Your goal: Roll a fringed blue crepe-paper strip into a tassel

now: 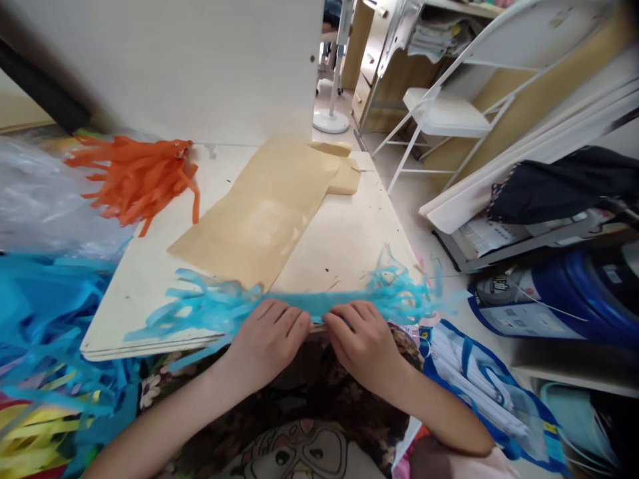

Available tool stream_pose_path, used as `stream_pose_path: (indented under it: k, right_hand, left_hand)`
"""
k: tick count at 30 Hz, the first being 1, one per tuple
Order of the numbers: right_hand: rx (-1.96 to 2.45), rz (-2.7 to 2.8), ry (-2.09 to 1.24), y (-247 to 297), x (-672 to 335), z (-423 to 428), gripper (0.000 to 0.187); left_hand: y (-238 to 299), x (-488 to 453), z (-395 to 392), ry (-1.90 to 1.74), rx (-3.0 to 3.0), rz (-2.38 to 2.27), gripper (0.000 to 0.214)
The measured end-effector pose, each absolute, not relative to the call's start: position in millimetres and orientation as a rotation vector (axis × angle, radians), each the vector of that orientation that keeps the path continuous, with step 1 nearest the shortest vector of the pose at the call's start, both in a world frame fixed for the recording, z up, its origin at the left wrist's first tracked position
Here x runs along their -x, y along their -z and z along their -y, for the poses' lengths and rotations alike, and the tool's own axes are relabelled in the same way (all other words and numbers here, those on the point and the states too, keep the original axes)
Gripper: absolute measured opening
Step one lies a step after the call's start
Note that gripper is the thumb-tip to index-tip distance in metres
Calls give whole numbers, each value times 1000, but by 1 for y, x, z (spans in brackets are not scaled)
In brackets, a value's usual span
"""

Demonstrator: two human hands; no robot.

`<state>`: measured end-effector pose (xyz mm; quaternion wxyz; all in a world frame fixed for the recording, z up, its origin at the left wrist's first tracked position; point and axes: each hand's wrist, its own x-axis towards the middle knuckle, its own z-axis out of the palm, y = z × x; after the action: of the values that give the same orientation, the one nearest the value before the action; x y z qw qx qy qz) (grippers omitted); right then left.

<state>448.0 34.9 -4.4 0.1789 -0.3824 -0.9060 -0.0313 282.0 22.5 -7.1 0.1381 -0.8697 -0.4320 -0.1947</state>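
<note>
A long strip of light blue fringed tissue paper [214, 309] lies along the near edge of a pale wooden board [344, 239]. My left hand [267, 339] and my right hand [362, 339] sit side by side on its middle, fingers curled and pressed down on the paper, rolling or pinching it. Loose blue fringes spread out to the left and right of both hands. A brown paper sheet [254, 219] lies on the board just beyond the strip.
An orange tissue tassel [134, 176] lies at the board's far left. Piles of blue and yellow fringed paper [40, 359] and clear plastic fill the left side. A white folding chair [444, 113], white panels, a dark cloth and blue bags stand to the right.
</note>
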Motion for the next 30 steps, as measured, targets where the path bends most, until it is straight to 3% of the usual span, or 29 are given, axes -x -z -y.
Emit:
stream_pose_path:
  k: [7,15,30]
  right_hand:
    - [1170,2674,-243,-7,-470,-59,25]
    - [1204,2774,89,-7,-477,-74,34]
    - [1480,2896,44,-17,-487,-83,27]
  left_hand:
    - [-2,-281,-35,376,2495,1545,24]
    - [-9,-281,-32,176,2333,1695,23]
    - [-15,-287,-39,-37,2332,1826,25]
